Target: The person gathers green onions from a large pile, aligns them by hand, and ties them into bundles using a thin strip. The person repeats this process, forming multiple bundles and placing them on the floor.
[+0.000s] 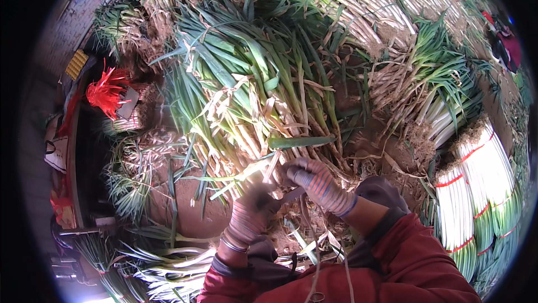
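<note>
Both my hands wear striped knit gloves with dark palms. My left hand [251,214] is curled at the near edge of a big heap of long green onions [252,88], whose stalks carry dry, peeling leaves. My right hand [321,183] is close by on the right, fingers bent inward. Between the hands shows a flat grey strip like a blade [293,194]; which hand holds it I cannot tell. A loose green leaf [300,141] lies across the stalks just above my right hand. Glare and the gloves hide what the fingers grip.
Trimmed onion bundles [456,210] tied with red bands stand at right. More untrimmed onions [349,13] lie at the back. Red ties [110,93] sit at left near a dark cart [75,147]. Loose peeled onions [176,271] are at lower left, and a cord [313,240] hangs before me.
</note>
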{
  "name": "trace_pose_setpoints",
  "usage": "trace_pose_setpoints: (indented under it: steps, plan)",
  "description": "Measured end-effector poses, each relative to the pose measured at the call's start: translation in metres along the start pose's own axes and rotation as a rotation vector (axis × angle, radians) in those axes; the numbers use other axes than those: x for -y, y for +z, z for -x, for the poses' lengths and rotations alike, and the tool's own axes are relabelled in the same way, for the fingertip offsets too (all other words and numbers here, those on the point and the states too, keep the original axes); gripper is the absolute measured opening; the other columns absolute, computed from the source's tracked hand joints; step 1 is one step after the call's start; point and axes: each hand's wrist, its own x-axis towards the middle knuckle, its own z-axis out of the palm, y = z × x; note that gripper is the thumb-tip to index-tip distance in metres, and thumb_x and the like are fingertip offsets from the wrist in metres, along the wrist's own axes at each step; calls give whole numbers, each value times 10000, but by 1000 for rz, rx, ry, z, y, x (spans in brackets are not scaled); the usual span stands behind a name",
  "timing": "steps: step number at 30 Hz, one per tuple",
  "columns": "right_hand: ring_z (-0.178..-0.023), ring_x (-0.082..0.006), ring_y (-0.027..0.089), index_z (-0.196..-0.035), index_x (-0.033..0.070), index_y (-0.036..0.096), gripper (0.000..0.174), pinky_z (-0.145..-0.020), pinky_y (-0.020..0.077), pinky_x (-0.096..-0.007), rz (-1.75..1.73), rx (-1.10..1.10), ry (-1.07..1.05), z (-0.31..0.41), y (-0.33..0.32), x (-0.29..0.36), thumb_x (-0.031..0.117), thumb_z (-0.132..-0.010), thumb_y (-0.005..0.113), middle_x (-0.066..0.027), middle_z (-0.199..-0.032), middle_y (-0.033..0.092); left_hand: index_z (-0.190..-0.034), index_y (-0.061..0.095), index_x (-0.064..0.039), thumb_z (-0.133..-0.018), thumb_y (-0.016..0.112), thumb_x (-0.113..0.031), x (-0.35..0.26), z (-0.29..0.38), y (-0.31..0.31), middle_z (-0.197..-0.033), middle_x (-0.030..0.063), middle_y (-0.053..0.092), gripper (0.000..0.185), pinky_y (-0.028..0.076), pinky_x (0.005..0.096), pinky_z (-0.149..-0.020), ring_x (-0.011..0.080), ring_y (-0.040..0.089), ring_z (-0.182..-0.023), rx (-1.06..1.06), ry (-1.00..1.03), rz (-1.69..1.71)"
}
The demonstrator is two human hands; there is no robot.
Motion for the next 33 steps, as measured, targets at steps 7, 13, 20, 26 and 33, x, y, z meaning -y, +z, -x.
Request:
trace_pose_setpoints:
  steps: [7, 13, 20, 26, 33]
  plan:
    - [-1033, -152, 571, -1124, 9, 592, 209, -904, 473, -297, 617, 172, -342, -4, 15, -22, 27, -920, 551, -78, -1081, 603, -1055, 552, -50, -849, 647, -52, 4, -8, 21, -815, -2, 601, 227, 477, 260, -612, 96, 557, -698, 323, -37, 287]
    - [-917, -105, 576, -1013, 21, 626, 166, -844, 447, -236, 55, -123, -265, -20, -3, -1, 104, -870, 621, -28, -973, 629, -1174, 584, -56, -949, 514, -163, 28, -14, 4, -685, -71, 505, 258, 321, 160, -476, 5, 410, -538, -122, 17, 339]
    - [-1009, -134, 573, -988, 0, 595, 98, -937, 445, -268, 357, -97, -418, -26, -19, 25, 12, -899, 554, -78, -1064, 619, -1262, 518, -71, -942, 512, -156, 120, -65, -12, -713, -12, 540, 331, 435, 210, -498, 89, 524, -588, -78, -77, -86]
    - [-1024, -135, 558, -1004, -2, 575, 109, -909, 435, -273, 550, -73, -408, -38, -4, 30, 7, -907, 525, -92, -1103, 603, -1212, 546, -10, -879, 570, -129, 122, -78, 1, -778, 25, 597, 354, 484, 233, -612, 119, 598, -695, 34, -435, 373]
    - [-1021, -131, 551, -1015, 0, 581, 124, -922, 424, -274, 576, -105, -390, -61, -1, 36, 40, -919, 512, -86, -1097, 600, -966, 608, 1, -859, 566, -34, 127, -122, 19, -772, 38, 609, 120, 469, 236, -547, 109, 566, -630, -171, -497, 610]
